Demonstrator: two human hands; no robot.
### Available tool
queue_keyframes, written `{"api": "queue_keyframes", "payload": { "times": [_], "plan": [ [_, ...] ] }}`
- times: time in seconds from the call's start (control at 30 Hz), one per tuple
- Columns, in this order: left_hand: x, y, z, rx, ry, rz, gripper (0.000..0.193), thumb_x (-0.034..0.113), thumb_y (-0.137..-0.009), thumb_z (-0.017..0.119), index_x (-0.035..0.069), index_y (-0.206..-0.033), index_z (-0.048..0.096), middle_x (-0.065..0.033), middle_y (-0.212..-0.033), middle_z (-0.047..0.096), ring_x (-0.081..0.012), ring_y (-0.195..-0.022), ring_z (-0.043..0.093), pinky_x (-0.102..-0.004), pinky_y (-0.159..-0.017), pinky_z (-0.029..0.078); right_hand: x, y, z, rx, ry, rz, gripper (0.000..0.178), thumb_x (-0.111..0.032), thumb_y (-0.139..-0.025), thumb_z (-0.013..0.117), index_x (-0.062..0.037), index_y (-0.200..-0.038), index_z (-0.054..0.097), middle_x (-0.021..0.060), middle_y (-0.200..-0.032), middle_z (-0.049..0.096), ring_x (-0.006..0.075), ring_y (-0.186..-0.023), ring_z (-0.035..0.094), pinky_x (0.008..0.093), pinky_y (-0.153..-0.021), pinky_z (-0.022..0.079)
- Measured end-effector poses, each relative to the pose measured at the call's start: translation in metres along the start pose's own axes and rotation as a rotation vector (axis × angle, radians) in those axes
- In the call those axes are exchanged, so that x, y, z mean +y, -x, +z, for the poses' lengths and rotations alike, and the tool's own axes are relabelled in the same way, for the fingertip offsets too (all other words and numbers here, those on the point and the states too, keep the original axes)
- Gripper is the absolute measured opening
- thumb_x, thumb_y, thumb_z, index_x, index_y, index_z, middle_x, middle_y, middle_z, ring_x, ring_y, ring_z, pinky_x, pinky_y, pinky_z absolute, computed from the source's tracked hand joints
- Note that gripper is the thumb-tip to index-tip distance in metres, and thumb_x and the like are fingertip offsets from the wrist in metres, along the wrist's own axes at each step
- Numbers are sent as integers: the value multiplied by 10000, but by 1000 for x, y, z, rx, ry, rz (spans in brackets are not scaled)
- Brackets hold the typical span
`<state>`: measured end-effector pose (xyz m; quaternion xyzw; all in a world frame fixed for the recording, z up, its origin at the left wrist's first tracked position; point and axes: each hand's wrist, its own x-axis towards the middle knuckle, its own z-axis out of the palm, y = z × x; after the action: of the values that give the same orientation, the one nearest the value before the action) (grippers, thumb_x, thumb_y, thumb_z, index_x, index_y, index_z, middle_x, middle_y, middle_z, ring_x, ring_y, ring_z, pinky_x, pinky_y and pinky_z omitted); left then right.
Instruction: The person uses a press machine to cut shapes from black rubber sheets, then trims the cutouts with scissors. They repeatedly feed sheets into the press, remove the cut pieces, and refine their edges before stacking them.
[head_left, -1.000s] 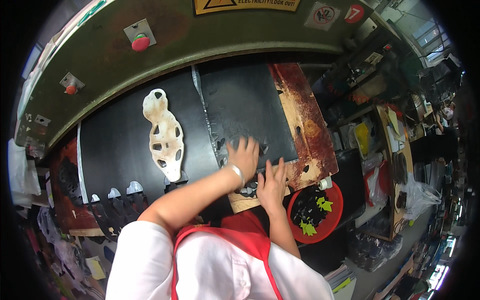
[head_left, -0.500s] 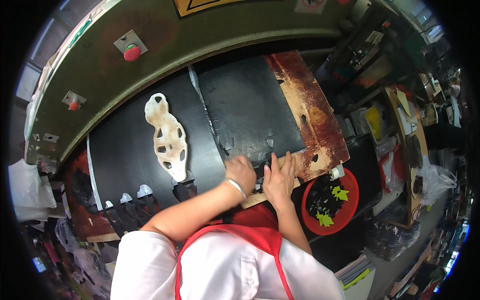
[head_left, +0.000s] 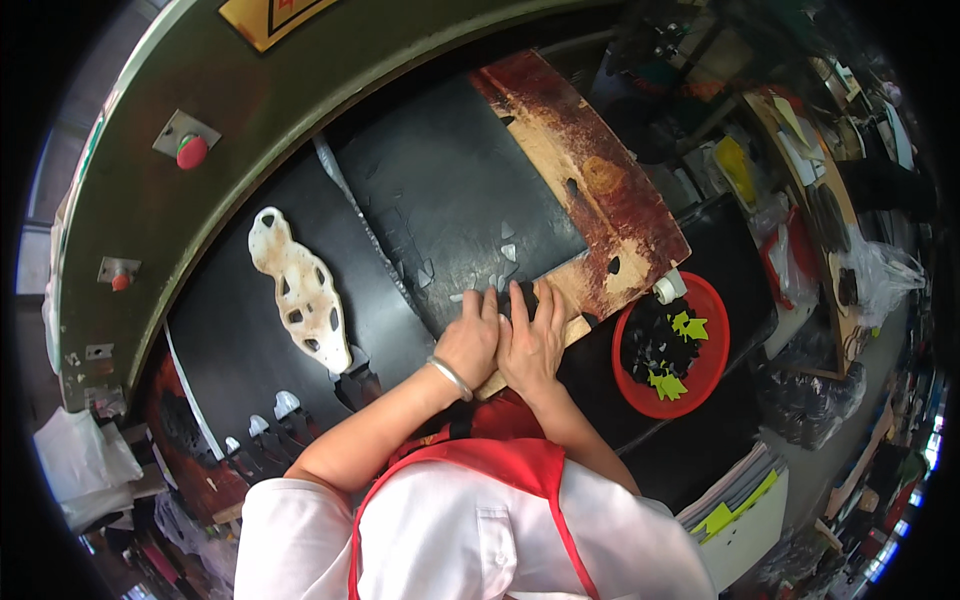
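My left hand (head_left: 470,345), with a silver bangle at its wrist, lies at the near edge of the black board (head_left: 450,190). Its visible fingers point away from me and lie over small black scraps. Close against it, my right hand (head_left: 533,345) rests with fingers stretched and spread, partly on the bare wooden strip. Dark scraps (head_left: 518,290) show around the fingertips; what lies under the palms is hidden. Grey-black chips (head_left: 508,252) are scattered just beyond. A pale die-like plate with cut-outs (head_left: 300,290) lies to the left on a black sheet.
A red bowl (head_left: 722,345) of black scraps and lime-green pieces stands at the right. Along the near left edge are several dark tools with pale tips (head_left: 287,403). A green machine beam with a red button (head_left: 191,151) spans the back. A worn reddish-brown board edge (head_left: 610,180) borders the right.
My left hand has come right, beside the right hand, and its fingers have straightened. My right hand has shifted slightly left. The whole view has turned and moved a little.
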<state>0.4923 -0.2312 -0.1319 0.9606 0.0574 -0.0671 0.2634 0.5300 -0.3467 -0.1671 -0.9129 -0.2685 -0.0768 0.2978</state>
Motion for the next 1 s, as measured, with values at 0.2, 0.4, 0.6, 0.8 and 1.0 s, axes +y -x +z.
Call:
{"api": "queue_keyframes", "payload": {
  "times": [0.2,0.4,0.6,0.8,1.0],
  "plan": [
    [7,-23,21,95,417,112,608,73,-769,672,-111,-1298,434,-265,-1160,487,-407,-1064,545,-394,-899,480,17,-9,2,252,-337,188,289,-119,-866,610,20,-1118,633,192,-1131,614,351,-1054,573,426,-915,453],
    [49,-34,35,101,822,40,661,16,-779,648,-16,-1381,377,-196,-1330,418,-336,-1232,451,-349,-995,427,27,-24,-29,344,-1198,789,303,-3,-834,680,69,-1126,641,122,-1087,670,149,-964,617,275,-864,485],
    [158,-60,76,86,941,583,664,47,-770,661,-10,-1365,371,-208,-1307,418,-365,-1243,416,-390,-1044,368,101,23,-123,745,-962,575,257,-9,-876,603,45,-1124,647,116,-1061,673,159,-937,630,271,-850,500],
    [222,-78,129,-152,472,574,553,16,-807,560,-8,-1341,417,-243,-1317,401,-390,-979,620,-394,-828,539,225,74,-163,739,156,701,286,-170,-936,589,24,-1141,636,172,-1128,641,233,-1005,603,338,-903,467],
    [120,-30,63,29,548,641,206,40,-773,615,49,-974,660,-97,-870,580,-270,-739,622,-362,-631,536,177,86,-134,710,-298,589,162,11,-918,507,23,-957,663,88,-878,683,148,-813,637,283,-776,507]
  ]
}}
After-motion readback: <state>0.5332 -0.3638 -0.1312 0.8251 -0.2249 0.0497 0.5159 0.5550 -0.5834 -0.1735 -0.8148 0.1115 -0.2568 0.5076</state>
